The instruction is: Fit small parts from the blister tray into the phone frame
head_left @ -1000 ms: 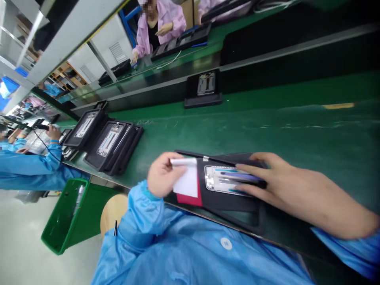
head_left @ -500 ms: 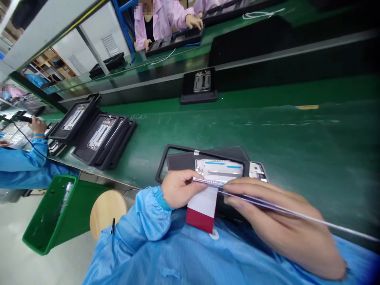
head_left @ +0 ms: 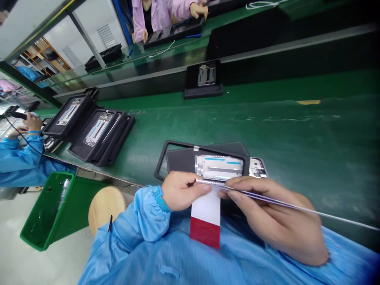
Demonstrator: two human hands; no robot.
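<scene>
Green workbench (head_left: 267, 118), red-tipped strip (head_left: 205, 221) hanging straighter

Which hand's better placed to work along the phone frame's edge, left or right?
Right, probably. The right hand holds a long thin tool with its tip at the phone frame edge, while the left hand is tied up pinching the white-and-red strip.

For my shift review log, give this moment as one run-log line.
left hand: holds white-and-red strip | right hand: holds thin rod | phone frame: in black tray
</scene>
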